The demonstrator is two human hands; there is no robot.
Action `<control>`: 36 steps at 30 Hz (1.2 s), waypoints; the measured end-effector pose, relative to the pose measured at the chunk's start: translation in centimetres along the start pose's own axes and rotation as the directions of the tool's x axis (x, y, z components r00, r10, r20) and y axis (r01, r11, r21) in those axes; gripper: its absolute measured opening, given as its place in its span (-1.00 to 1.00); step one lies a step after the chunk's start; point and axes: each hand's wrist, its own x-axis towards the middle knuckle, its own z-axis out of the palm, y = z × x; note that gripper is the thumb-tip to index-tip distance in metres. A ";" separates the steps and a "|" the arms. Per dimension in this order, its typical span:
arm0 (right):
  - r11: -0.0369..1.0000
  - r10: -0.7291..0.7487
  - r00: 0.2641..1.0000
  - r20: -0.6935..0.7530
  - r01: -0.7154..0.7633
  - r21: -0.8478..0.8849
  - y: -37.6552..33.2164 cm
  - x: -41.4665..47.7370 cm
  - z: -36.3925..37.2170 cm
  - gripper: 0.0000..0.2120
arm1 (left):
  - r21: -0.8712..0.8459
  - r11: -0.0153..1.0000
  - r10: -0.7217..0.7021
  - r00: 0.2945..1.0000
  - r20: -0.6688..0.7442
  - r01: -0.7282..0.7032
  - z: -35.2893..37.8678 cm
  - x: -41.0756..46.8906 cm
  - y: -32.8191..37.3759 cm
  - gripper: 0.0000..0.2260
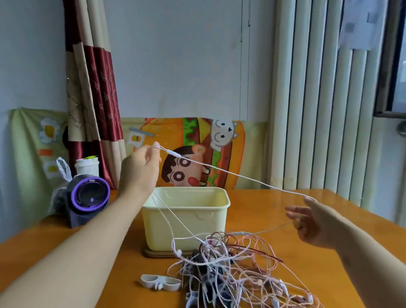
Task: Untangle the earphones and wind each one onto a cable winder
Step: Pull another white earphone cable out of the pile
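Tangle of thin white, pink and copper-coloured earphones [236, 276] sits in a loose heap on the orange-brown wooden table [46, 251], lower centre-right of frame, with earbuds and dark bits mixed in. One thin white earphone cable [243, 177] is pulled out of it and stretched taut across mid-frame between both hands. Left hand [140, 171] is raised at centre-left, forearm reaching up from the lower left corner, back of hand to camera, fingertips pinching the cable just left of its small white inline remote [173, 153]. From that hand more strands drop down past the box front into the tangle. Right hand [314, 224] is at mid-right, lower than the left, forearm coming in from the lower right, palm turned inward. Its fingers [294, 209] are loosely extended toward frame centre and slightly spread. The cable lies over the top of this hand and a strand runs from the fingers back down to the heap; cannot tell any pinch there. Small light-grey plastic cable winder [160, 282] lies flat on the table just left of the heap. Pale yellow rectangular plastic box [185, 224], open-topped, stands behind the heap at centre. Grey device with a purple ring [90, 194] sits at left, a white lidded cup [87, 167] behind it. Red and beige curtain [93, 86] upper left, cartoon burger cloth [198, 141] on the wall, white ribbed radiator [321, 102] right.
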 end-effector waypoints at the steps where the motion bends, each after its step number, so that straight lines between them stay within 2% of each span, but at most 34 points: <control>1: 0.992 -0.008 1.000 0.015 0.005 0.130 0.0 0.0 0.0 -0.54 | 0.074 0.993 0.089 0.996 0.026 -0.090 -0.2 0.0 -0.3 -0.60; 3: 0.965 -0.095 0.995 -0.034 0.101 0.242 -0.2 0.5 0.2 -0.54 | 0.194 0.965 0.155 0.981 0.114 -0.175 -0.4 0.1 -0.9 -0.58; 4: 0.964 -0.199 0.973 -0.116 0.215 0.156 -0.3 0.7 0.6 -0.55 | 0.253 0.948 0.152 0.972 0.178 -0.195 -0.5 0.1 -1.2 -0.57; 5: 0.937 -0.348 0.917 -0.193 0.347 -0.042 -0.5 0.5 1.1 -0.56 | 0.325 0.920 0.136 0.958 0.252 -0.216 -0.5 0.0 -1.6 -0.58; 6: 0.849 -0.514 0.830 -0.215 0.457 -0.264 -0.6 0.2 1.4 -0.58 | 0.405 0.879 0.118 0.938 0.326 -0.251 -0.6 -0.2 -1.9 -0.58; 7: 0.713 -0.662 0.731 -0.165 0.547 -0.439 -0.7 -0.1 1.7 -0.58 | 0.485 0.821 0.099 0.912 0.399 -0.301 -0.8 -0.5 -2.1 -0.59; 8: 0.587 -0.752 0.655 -0.078 0.611 -0.531 -1.0 -0.5 2.0 -0.57 | 0.552 0.754 0.074 0.881 0.467 -0.356 -0.8 -0.8 -2.3 -0.58; 10: 0.433 -0.811 0.579 0.083 0.690 -0.581 -1.6 -0.9 2.6 -0.57 | 0.670 0.596 -0.041 0.816 0.577 -0.444 -0.9 -1.5 -3.0 -0.54; 12: 0.327 -0.837 0.520 0.171 0.726 -0.604 -2.2 -1.1 3.5 -0.58 | 0.762 0.457 -0.261 0.749 0.609 -0.460 -0.9 -2.0 -3.6 -0.50; 14: 0.183 -0.858 0.463 0.224 0.683 -0.708 -2.8 -1.4 4.2 -0.57 | 0.802 0.416 -0.477 0.648 0.594 -0.429 -0.9 -2.4 -4.0 -0.45; 15: 0.084 -0.833 0.477 0.280 0.610 -0.788 -3.0 -1.4 4.4 -0.56 | 0.798 0.431 -0.538 0.591 0.602 -0.421 -0.9 -2.4 -4.4 -0.42; 16: -0.031 -0.769 0.537 0.347 0.511 -0.859 -3.1 -1.6 4.4 -0.56 | 0.782 0.478 -0.560 0.547 0.622 -0.400 -0.9 -2.3 -4.6 -0.41; 17: -0.158 -0.672 0.623 0.400 0.406 -0.900 -3.1 -1.5 4.3 -0.54 | 0.760 0.554 -0.552 0.532 0.641 -0.340 -1.0 -2.0 -4.8 -0.43; 19: -0.386 -0.440 0.796 0.417 0.251 -0.887 -2.9 -1.6 4.2 -0.36 | 0.664 0.743 -0.509 0.573 0.643 -0.085 -1.4 -1.5 -4.8 -0.53; 20: -0.453 -0.331 0.861 0.386 0.214 -0.865 -2.7 -1.7 4.2 -0.27 | 0.569 0.818 -0.502 0.592 0.631 0.087 -1.5 -1.3 -4.6 -0.57; 21: -0.483 -0.225 0.914 0.337 0.196 -0.853 -2.5 -1.8 4.3 -0.22 | 0.440 0.853 -0.515 0.595 0.617 0.281 -1.4 -1.1 -4.3 -0.61; 22: -0.493 -0.101 0.957 0.270 0.188 -0.849 -2.1 -1.8 4.5 -0.20 | 0.288 0.835 -0.537 0.583 0.610 0.469 -1.2 -1.1 -4.0 -0.65; 24: -0.530 0.155 0.982 0.113 0.179 -0.829 -1.3 -1.8 5.0 -0.18 | -0.034 0.690 -0.542 0.547 0.638 0.723 -0.6 -1.1 -3.0 -0.71; 26: -0.588 0.336 0.942 0.018 0.225 -0.777 -0.5 -2.0 5.3 -0.21 | -0.279 0.504 -0.506 0.541 0.671 0.817 -0.1 -1.3 -1.5 -0.76; 27: -0.572 0.403 0.915 0.020 0.269 -0.775 -0.2 -2.1 5.3 -0.25 | -0.371 0.422 -0.490 0.552 0.675 0.827 0.0 -1.4 -0.8 -0.79; 28: -0.520 0.449 0.892 0.054 0.310 -0.796 0.0 -2.3 5.2 -0.30 | -0.434 0.359 -0.481 0.563 0.672 0.826 0.2 -1.5 -0.2 -0.82; 29: -0.448 0.465 0.879 0.102 0.333 -0.830 0.1 -2.6 5.2 -0.35 | -0.451 0.345 -0.474 0.567 0.674 0.823 0.4 -1.6 0.2 -0.84; 30: -0.372 0.458 0.877 0.144 0.336 -0.865 0.0 -2.9 5.1 -0.38 | -0.404 0.398 -0.469 0.561 0.682 0.824 0.6 -1.7 0.5 -0.83; 32: -0.263 0.425 0.887 0.180 0.311 -0.913 -0.2 -3.3 4.8 -0.42 | -0.138 0.639 -0.463 0.521 0.717 0.757 1.1 -2.1 0.9 -0.78; 33: -0.221 0.421 0.889 0.178 0.291 -0.931 -0.4 -3.2 4.5 -0.43 | -0.061 0.709 -0.446 0.514 0.733 0.702 1.3 -2.3 1.3 -0.75; 34: -0.188 0.422 0.891 0.169 0.269 -0.945 -0.5 -3.0 4.2 -0.46 | -0.066 0.738 -0.420 0.534 0.734 0.671 1.5 -2.4 2.0 -0.74; 35: -0.151 0.414 0.896 0.161 0.242 -0.958 -0.6 -2.7 3.8 -0.50 | -0.153 0.720 -0.398 0.584 0.707 0.676 1.7 -2.3 2.5 -0.73; 36: -0.090 0.392 0.905 0.163 0.214 -0.973 -0.7 -2.4 3.6 -0.52 | -0.286 0.661 -0.388 0.642 0.661 0.694 1.9 -2.2 3.1 -0.73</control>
